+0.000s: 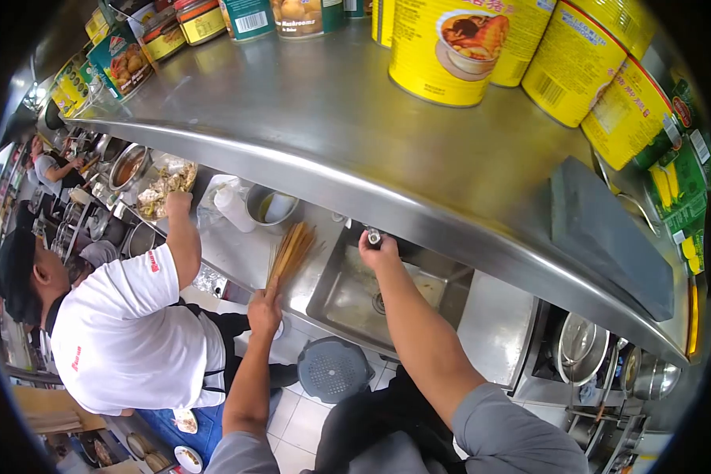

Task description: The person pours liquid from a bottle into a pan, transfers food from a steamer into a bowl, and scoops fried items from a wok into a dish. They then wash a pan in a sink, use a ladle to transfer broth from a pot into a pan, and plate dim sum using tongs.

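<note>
My left hand (265, 313) is closed around the bound end of a bamboo wok brush (294, 253), its thin sticks fanned out over the steel counter left of the sink. The fingers of my right hand (381, 253) are wrapped round a metal tap spout (374, 235) beneath the shelf edge. Below that hand lies the steel sink (336, 294), with a drain in its floor. Left of the brush stand a metal pot (267, 207) and a white squeeze bottle (233, 207).
A steel shelf (316, 103) spans above, carrying yellow cans (442, 55) and a grey board (608, 237). A co-worker in a white shirt (134, 332) reaches into a food tray (164, 186) at left. A grey stool (333, 368) stands below the sink; a pan (582, 347) sits right.
</note>
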`<state>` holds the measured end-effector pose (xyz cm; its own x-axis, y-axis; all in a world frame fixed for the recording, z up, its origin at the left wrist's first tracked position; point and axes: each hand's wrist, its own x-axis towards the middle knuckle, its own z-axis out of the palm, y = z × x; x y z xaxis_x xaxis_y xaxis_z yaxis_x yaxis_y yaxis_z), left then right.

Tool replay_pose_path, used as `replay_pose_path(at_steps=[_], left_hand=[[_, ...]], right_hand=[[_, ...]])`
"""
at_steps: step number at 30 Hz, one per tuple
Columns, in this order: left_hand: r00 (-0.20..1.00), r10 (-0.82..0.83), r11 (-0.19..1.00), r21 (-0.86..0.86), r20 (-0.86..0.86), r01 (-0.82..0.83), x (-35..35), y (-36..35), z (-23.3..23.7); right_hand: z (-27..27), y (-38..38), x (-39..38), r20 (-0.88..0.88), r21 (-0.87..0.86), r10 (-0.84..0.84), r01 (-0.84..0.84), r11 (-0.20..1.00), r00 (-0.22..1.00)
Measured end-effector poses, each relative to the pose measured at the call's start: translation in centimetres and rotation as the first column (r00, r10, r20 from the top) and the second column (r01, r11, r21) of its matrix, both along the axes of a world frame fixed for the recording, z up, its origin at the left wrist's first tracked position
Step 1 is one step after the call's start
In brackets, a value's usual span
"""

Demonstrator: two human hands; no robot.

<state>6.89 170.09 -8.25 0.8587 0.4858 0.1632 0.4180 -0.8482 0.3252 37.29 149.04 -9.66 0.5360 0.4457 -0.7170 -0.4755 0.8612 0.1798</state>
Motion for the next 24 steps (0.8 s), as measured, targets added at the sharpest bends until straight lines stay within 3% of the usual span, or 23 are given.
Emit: replay_pose_path(at_steps=[2,3,5,7,9,11,12,13,15,16,18,19,20,21,24], left_hand=[[1.0,-0.008,0.999,0.037,-0.006,0.008,0.1,0.3,-1.2],[0.999,0.025,0.999,0.03,-0.045,-0.023,0.0,0.3,-1.4],[0.989,0.087,0.996,0.012,-0.122,-0.087,0.3,0.1,-1.9],[0.994,0.077,0.986,0.141,0.077,-0.087,1.6,-0.9,-1.2],[0.979,0.021,0.984,0.168,0.203,-0.056,4.0,-2.5,0.5],[0.927,-0.127,0.992,0.029,0.352,0.124,7.7,-4.7,2.7],[0.901,-0.196,0.958,-0.119,0.387,0.26,9.6,-5.7,3.8],[0.891,-0.235,0.957,-0.068,0.389,0.282,11.3,-6.9,3.3],[0.847,-0.21,0.781,-0.437,0.489,0.446,15.2,-8.9,1.3],[0.872,-0.156,0.66,-0.608,0.465,0.442,17.0,-9.7,0.1],[0.918,-0.077,0.335,-0.857,0.388,0.391,20.5,-11.2,-1.1],[0.94,-0.034,0.198,-0.92,0.339,0.338,21.7,-12.1,-0.1],[0.96,-0.001,0.054,-0.958,0.28,0.28,22.6,-13.0,0.9],[0.977,0.021,-0.092,-0.972,0.214,0.215,23.2,-13.7,1.6],[0.948,-0.218,-0.027,-0.973,0.231,0.23,25.1,-14.9,-0.2]], right_hand=[[-8.8,0.7,4.6,-0.144,0.034,0.004,0.001,0.999,0.99],[-13.0,0.5,5.5,-0.116,0.129,-0.071,0.086,0.988,0.991],[-12.3,-0.8,3.2,-0.1,0.289,-0.049,0.076,0.954,0.994],[-8.4,-2.6,-1.0,-0.077,0.438,-0.031,0.062,0.897,0.997],[1.9,-3.8,-7.8,-0.102,0.145,-0.047,0.062,0.988,0.994],[-4.6,-7.9,-11.2,-0.116,0.397,0.273,-0.207,0.894,0.955],[-4.3,-9.5,-13.1,-0.017,0.239,0.416,-0.4,0.885,0.909],[-3.7,-10.9,-14.9,0.052,0.06,0.559,-0.561,0.826,0.828],[-4.1,-13.6,-18.1,-0.056,-0.224,0.807,-0.795,0.563,0.588],[-4.1,-15.5,-19.5,-0.046,-0.437,0.887,-0.808,0.395,0.459],[-3.6,-19.5,-21.1,-0.128,-0.777,0.975,-0.629,0.015,0.182],[-3.4,-21.0,-21.2,-0.259,-0.923,0.964,-0.311,-0.228,0.06],[-3.2,-22.4,-21.2,-0.419,-0.906,0.908,0.069,-0.418,-0.007],[-2.9,-23.4,-21.3,-0.58,-0.732,0.815,0.443,-0.517,-0.007],[3.3,-22.5,-19.3,-0.735,-0.648,0.678,0.307,-0.697,-0.015]])
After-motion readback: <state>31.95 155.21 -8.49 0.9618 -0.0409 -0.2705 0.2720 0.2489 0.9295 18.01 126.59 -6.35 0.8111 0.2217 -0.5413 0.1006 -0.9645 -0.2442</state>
